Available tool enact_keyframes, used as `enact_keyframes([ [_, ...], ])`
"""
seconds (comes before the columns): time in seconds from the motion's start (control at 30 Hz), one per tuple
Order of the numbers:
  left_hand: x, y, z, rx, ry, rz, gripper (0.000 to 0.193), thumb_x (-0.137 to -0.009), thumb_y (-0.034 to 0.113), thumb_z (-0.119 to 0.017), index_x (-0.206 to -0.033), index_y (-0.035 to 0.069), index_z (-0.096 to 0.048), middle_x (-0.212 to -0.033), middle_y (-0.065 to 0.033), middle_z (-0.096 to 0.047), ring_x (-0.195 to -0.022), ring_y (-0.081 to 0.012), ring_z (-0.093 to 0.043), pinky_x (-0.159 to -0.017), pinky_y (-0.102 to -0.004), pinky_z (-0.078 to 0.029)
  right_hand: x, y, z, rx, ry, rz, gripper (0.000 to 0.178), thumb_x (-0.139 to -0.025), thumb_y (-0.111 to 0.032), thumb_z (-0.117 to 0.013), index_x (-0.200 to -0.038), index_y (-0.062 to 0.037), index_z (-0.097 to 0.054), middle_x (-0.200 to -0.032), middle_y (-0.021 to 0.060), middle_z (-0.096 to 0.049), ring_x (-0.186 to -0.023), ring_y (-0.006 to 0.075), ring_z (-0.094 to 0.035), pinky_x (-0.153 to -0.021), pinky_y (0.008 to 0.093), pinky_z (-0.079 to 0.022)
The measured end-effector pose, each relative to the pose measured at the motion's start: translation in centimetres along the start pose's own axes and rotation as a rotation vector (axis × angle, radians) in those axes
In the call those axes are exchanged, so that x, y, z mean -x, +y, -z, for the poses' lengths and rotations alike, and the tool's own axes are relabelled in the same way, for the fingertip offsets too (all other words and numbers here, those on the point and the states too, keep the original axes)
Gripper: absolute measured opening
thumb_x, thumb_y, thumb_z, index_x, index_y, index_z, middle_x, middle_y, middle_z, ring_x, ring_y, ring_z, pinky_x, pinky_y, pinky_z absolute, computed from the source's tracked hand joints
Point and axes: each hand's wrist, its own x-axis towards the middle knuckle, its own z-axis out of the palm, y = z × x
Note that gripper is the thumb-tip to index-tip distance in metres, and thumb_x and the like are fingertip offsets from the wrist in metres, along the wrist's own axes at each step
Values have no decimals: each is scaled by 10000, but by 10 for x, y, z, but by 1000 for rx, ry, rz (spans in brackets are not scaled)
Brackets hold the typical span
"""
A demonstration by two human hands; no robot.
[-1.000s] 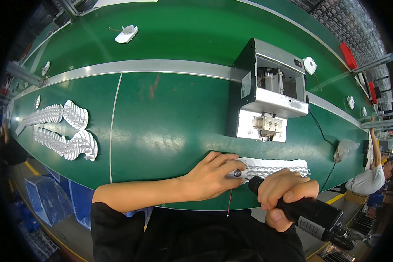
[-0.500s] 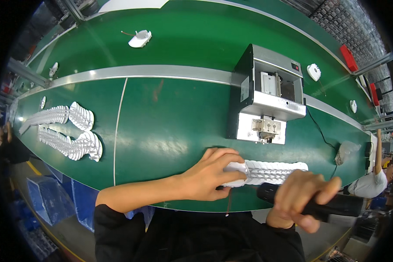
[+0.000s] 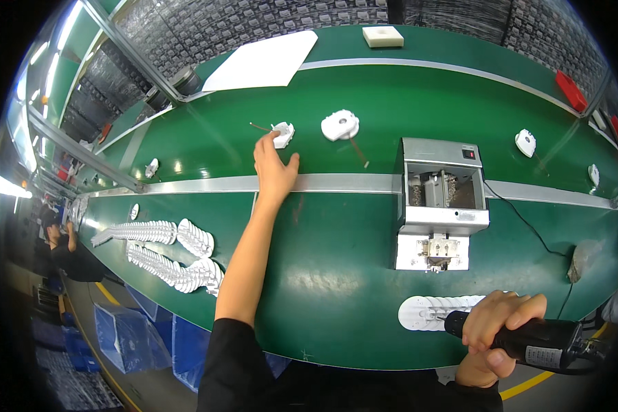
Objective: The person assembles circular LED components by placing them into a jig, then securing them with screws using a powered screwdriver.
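Observation:
My left hand (image 3: 276, 165) reaches out over the green belt, its fingertips at a small white plastic part (image 3: 283, 135) with a thin wire; the thumb stands apart from the fingers. To the right of it lies a rounder white part (image 3: 340, 126) with a reddish wire. My right hand (image 3: 501, 326) is wrapped round a black electric screwdriver (image 3: 539, 341), held level with its tip pointing left. That tip is close to the near end of a row of overlapping white covers (image 3: 419, 314); the hand hides the row's right part.
A metal machine (image 3: 443, 206) with a cable stands right of centre. Two long rows of white covers (image 3: 178, 275) lie on the left. More white parts (image 3: 525, 143) sit along the belt. A white sheet (image 3: 264, 62) and a pale block (image 3: 383, 36) are at the back; blue bins (image 3: 127, 336) stand below left.
My left hand has left the row of covers and moved forward to the belt. The white part it held is gone from the row. The view has tilted up; the screwdriver remains in my right hand.

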Motion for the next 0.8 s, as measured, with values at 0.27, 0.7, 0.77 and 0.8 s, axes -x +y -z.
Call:
enact_keyframes([
  [0.27, -28, -34, -8, 90, -17, 2, 239, -897, 215, -645, -959, 11, -538, -856, -154, -602, -749, -288, -624, -651, -385, -496, -1, 3, -4, 6, -24, -3, 448, -706, 20, -704, -1075, -24, -452, -626, 92, -583, -475, 201, -577, -477, 331, -528],
  [0.7, 76, 27, 83, 100, -360, -87, 136, -896, 117, -566, -962, -2, -566, -1092, -171, -559, -1024, -345, -534, -877, -397, -432, 1, 6, -5, 0, 10, -21, 406, -714, 5, -710, -1027, -25, -454, -597, 82, -574, -442, 186, -554, -458, 310, -516],
  [0.77, 77, 29, 94, 175, -424, -141, 193, -796, 59, -629, -979, 46, -569, -1176, -154, -513, -1112, -336, -503, -945, -388, -409, 3, 6, -5, 12, 27, -15, 408, -712, 5, -710, -1030, -25, -456, -597, 81, -574, -439, 185, -549, -457, 308, -513],
  [0.8, 79, 37, 100, 238, -556, -195, 229, -756, 55, -658, -968, 51, -573, -1178, -147, -506, -1118, -332, -504, -943, -386, -415, 3, 6, -5, 4, 11, -15, 412, -710, 6, -710, -1034, -23, -458, -598, 82, -572, -441, 187, -546, -457, 309, -509],
])
